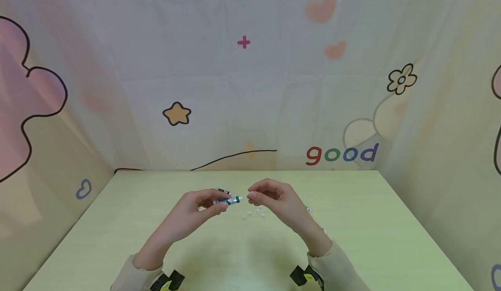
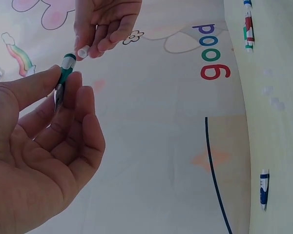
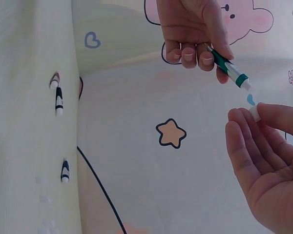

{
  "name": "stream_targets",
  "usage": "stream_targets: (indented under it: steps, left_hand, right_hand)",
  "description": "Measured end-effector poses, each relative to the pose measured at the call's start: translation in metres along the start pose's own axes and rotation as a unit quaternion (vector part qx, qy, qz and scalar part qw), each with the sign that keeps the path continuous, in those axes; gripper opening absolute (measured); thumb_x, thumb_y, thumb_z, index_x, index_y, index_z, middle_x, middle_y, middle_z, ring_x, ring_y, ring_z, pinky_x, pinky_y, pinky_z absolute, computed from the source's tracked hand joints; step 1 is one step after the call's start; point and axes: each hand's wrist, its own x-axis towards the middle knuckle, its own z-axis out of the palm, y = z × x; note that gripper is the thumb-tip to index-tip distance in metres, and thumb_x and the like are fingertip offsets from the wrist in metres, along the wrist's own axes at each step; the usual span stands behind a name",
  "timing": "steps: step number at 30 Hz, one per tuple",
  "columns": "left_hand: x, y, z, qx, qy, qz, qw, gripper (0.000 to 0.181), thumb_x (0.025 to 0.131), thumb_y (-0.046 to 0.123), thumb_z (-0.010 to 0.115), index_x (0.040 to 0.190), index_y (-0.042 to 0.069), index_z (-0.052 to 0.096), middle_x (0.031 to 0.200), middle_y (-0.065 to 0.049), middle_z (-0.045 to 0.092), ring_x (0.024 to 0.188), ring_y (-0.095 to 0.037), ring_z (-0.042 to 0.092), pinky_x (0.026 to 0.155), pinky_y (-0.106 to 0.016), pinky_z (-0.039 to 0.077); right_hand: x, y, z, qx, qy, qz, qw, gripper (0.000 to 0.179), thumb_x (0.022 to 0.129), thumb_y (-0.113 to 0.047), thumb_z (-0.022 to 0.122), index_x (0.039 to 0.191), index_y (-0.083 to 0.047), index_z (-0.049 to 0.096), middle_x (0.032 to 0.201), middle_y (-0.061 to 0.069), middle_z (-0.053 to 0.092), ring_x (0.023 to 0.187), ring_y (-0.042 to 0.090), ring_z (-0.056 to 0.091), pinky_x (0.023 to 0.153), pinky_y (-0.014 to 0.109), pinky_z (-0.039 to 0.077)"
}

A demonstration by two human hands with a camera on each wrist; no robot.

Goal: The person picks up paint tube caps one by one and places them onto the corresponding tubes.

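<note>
In the head view my left hand [image 1: 199, 206] pinches a small green-and-white paint tube [image 1: 233, 200] between thumb and fingers, its white nozzle pointing right. Facing it, my right hand [image 1: 275, 199] holds a small white cap [image 3: 254, 113] between thumb and fingertips. The right wrist view shows the cap apart from the nozzle, a short gap off the tube's end [image 3: 232, 72]. Both hands are raised above the table. In the left wrist view the tube's lower end is partly hidden by the fingers.
Several small white caps [image 1: 249, 213] lie on the pale table [image 1: 372, 234] beyond the hands. A dark blue and white tube [image 2: 264, 190] and a red-and-white tube [image 2: 249, 29] lie on it too. Black-banded tubes [image 3: 59, 100] lie toward the left. A printed curtain [image 1: 250, 91] hangs behind.
</note>
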Motion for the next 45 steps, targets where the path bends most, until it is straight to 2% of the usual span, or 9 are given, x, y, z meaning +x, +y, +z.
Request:
stream_targets:
  steps: [7,16,26,31,40,45]
  left_hand:
    - [-0.003,0.002,0.004,0.017,0.001,0.010,0.9998,0.021,0.095,0.033,0.071,0.114,0.022,0.074,0.093,0.005,0.069,0.079,-0.018,0.064,0.064,-0.027,0.047]
    - [-0.006,0.003,0.005,0.024,0.002,0.022,0.9995,0.021,0.096,0.032,0.070,0.113,0.022,0.074,0.093,0.007,0.070,0.080,-0.015,0.065,0.067,-0.030,0.050]
    - [-0.006,0.006,0.004,0.035,-0.001,0.020,0.9992,0.020,0.095,0.034,0.071,0.112,0.023,0.074,0.090,0.006,0.070,0.077,-0.015,0.064,0.063,-0.027,0.047]
    - [-0.007,0.009,0.005,0.036,-0.004,0.017,0.9992,0.019,0.095,0.034,0.072,0.110,0.024,0.074,0.089,0.008,0.070,0.078,-0.014,0.064,0.063,-0.028,0.048]
    - [-0.007,0.010,0.007,0.033,0.000,0.028,0.9990,0.019,0.095,0.037,0.071,0.109,0.025,0.075,0.090,0.006,0.071,0.077,-0.014,0.064,0.062,-0.027,0.048]
    - [-0.008,0.012,0.011,0.047,0.017,0.046,0.9977,0.018,0.095,0.036,0.070,0.109,0.026,0.075,0.089,0.009,0.070,0.075,-0.012,0.062,0.057,-0.026,0.046]
  right_hand:
    - [-0.002,-0.004,0.004,0.004,-0.021,0.004,0.9998,0.019,0.097,-0.018,0.070,0.111,-0.005,0.070,0.102,0.009,0.072,0.095,0.021,0.070,0.089,0.036,0.055]
    - [-0.007,-0.005,0.007,-0.014,-0.040,0.000,0.9991,0.019,0.097,-0.019,0.069,0.112,-0.006,0.070,0.102,0.007,0.072,0.094,0.021,0.070,0.087,0.032,0.055]
    - [-0.007,-0.009,0.007,-0.042,-0.037,-0.018,0.9983,0.015,0.097,-0.021,0.070,0.110,-0.013,0.072,0.102,0.006,0.073,0.091,0.020,0.070,0.085,0.035,0.056]
    - [-0.008,-0.010,0.006,-0.055,-0.042,-0.018,0.9974,0.014,0.096,-0.022,0.071,0.108,-0.014,0.073,0.100,0.001,0.073,0.088,0.019,0.070,0.083,0.033,0.056]
    - [-0.010,-0.007,0.005,-0.053,-0.048,-0.041,0.9966,0.013,0.096,-0.019,0.072,0.107,-0.013,0.073,0.100,0.002,0.073,0.089,0.018,0.072,0.085,0.032,0.056]
    - [-0.011,-0.012,0.004,-0.049,-0.052,-0.033,0.9969,0.018,0.097,-0.019,0.070,0.112,-0.010,0.073,0.098,0.003,0.074,0.086,0.018,0.072,0.082,0.032,0.057]
